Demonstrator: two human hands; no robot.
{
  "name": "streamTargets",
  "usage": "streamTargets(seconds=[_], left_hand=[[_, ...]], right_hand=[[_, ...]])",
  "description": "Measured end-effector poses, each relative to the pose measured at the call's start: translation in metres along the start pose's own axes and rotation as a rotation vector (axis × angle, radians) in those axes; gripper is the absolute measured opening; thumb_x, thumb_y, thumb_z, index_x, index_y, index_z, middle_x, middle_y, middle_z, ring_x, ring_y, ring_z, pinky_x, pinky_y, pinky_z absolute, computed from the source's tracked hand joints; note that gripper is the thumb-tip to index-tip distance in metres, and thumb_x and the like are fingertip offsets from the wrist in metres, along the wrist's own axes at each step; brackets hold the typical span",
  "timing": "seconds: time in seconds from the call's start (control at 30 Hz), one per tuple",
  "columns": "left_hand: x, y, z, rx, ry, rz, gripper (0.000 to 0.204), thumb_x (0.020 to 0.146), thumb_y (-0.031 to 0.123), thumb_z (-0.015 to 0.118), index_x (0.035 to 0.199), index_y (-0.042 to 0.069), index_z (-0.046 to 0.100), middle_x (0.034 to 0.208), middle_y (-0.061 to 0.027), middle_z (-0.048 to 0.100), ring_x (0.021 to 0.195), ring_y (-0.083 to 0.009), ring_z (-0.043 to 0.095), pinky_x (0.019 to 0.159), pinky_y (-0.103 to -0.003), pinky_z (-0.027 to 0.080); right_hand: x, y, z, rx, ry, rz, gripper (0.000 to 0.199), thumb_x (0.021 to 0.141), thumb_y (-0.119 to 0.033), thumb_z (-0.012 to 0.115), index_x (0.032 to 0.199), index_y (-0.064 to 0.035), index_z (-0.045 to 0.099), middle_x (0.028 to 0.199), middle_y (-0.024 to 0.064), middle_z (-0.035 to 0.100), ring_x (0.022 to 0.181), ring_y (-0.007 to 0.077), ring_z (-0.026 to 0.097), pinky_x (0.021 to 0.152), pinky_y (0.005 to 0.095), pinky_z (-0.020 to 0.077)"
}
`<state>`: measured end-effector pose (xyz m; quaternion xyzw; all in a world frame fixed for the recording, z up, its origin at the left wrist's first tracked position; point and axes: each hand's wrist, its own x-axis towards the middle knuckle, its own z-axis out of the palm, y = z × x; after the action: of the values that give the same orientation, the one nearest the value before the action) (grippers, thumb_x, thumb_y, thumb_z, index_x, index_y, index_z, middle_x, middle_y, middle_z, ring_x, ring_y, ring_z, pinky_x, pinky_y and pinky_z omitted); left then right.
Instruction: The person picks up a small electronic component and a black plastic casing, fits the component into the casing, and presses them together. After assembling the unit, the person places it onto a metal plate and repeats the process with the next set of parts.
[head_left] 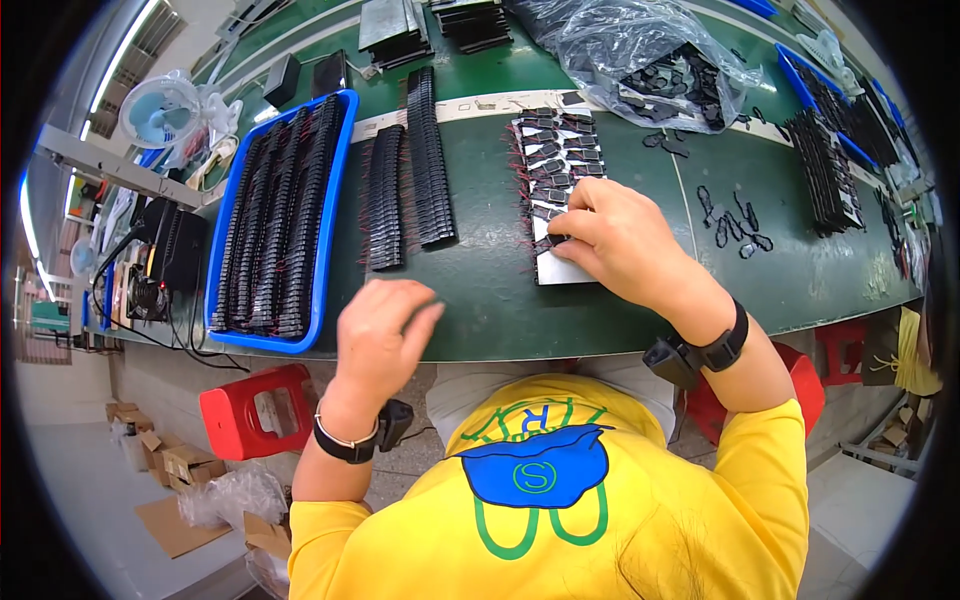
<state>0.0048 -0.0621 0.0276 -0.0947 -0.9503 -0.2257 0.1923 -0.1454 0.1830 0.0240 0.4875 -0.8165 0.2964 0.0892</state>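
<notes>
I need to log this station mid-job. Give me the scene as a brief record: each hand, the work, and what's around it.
Left hand: at the front edge of the green table, nothing visible in it
Right hand: fingertips at the white board; grip on a part unclear
White board: rows of small black parts, red wires along left side
Left of board: two black strips, then a filled blue tray
Beyond board: clear plastic bag

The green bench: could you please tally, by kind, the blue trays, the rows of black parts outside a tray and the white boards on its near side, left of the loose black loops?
Blue tray: 1
Rows of black parts: 2
White board: 1
Total: 4
</notes>
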Motion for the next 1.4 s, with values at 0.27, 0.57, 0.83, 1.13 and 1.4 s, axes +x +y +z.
streamTargets(seconds=[0.27,0.57,0.83,1.13,1.4], left_hand=[[0.005,0.032,0.043,-1.126,-0.295,-0.649,0.020,0.085,0.007,0.068,0.103,-0.002,0.065,0.096,-0.0108,0.069,0.077,-0.0152,0.065,0.066,-0.025,0.053],[0.010,0.037,0.066,-1.446,-0.132,-0.716,0.017,0.088,0.008,0.066,0.103,0.000,0.067,0.085,-0.0056,0.068,0.069,-0.0093,0.063,0.060,-0.021,0.052],[0.003,0.041,0.064,-1.418,-0.194,-0.739,0.014,0.089,0.009,0.065,0.099,0.000,0.068,0.082,-0.0047,0.068,0.065,-0.0075,0.061,0.060,-0.019,0.052],[-0.001,0.048,0.061,-0.929,-0.076,-0.361,0.011,0.084,-0.001,0.067,0.094,-0.001,0.069,0.092,-0.0087,0.068,0.077,-0.0135,0.064,0.067,-0.023,0.052],[-0.003,0.049,0.059,-0.730,-0.013,-0.119,0.017,0.076,-0.005,0.070,0.091,0.003,0.069,0.101,-0.0121,0.067,0.088,-0.0196,0.065,0.075,-0.027,0.051]], right_hand=[[-0.009,-0.009,0.004,0.010,0.082,-0.106,0.025,0.065,-0.009,0.076,0.086,-0.0039,0.064,0.082,0.0084,0.057,0.075,0.0285,0.057,0.065,0.0378,0.0465],[-0.034,-0.044,0.009,0.075,0.206,-0.114,0.033,0.060,-0.008,0.079,0.088,-0.0031,0.063,0.081,0.0084,0.057,0.070,0.0276,0.057,0.061,0.0368,0.0463],[-0.046,-0.052,0.017,0.184,0.183,-0.076,0.033,0.062,-0.007,0.079,0.091,-0.0016,0.064,0.082,0.0107,0.064,0.067,0.0261,0.062,0.058,0.0345,0.0498],[-0.059,-0.053,0.021,0.271,0.171,0.033,0.030,0.065,-0.004,0.078,0.091,-0.0005,0.064,0.075,0.0108,0.065,0.063,0.0255,0.064,0.054,0.0324,0.0506],[-0.061,-0.052,0.024,0.282,0.186,0.038,0.030,0.066,-0.004,0.078,0.093,-0.0011,0.066,0.076,0.0105,0.066,0.062,0.0244,0.064,0.053,0.0312,0.0501]])
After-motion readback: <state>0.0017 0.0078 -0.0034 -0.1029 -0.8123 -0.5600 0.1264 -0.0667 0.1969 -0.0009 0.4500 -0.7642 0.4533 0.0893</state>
